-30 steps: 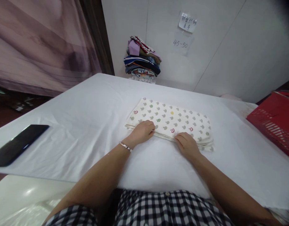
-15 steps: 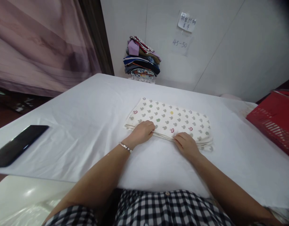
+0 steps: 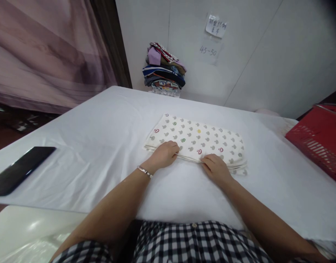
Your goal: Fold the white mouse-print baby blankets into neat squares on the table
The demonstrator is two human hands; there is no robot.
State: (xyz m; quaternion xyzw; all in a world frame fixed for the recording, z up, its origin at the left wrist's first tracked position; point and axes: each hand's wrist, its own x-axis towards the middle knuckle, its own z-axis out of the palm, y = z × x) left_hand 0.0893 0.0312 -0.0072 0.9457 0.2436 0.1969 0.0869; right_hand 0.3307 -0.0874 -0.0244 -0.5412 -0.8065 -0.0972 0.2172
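- A pale grey wall [image 3: 255,40], crossed by thin seams, bears two paper notes [image 3: 215,26]; the lower reads "45-50".
- A pinkish curtain [image 3: 44,47] hangs at left beside a dark brown strip [image 3: 111,40].
- The surface [image 3: 93,128] is draped in wrinkled white.
- Dark reddish floor [image 3: 0,128] shows at far left.

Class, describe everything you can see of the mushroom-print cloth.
The folded cloth looks like off-white woven or knit fabric, printed with small grey mushrooms, a few red and green ones, and a yellow one. It lies flat, a long, slightly slanted rectangle on the white-covered table. Stacked layers show along its near edge, uneven at the near right corner. The left hand and right hand hold that edge.
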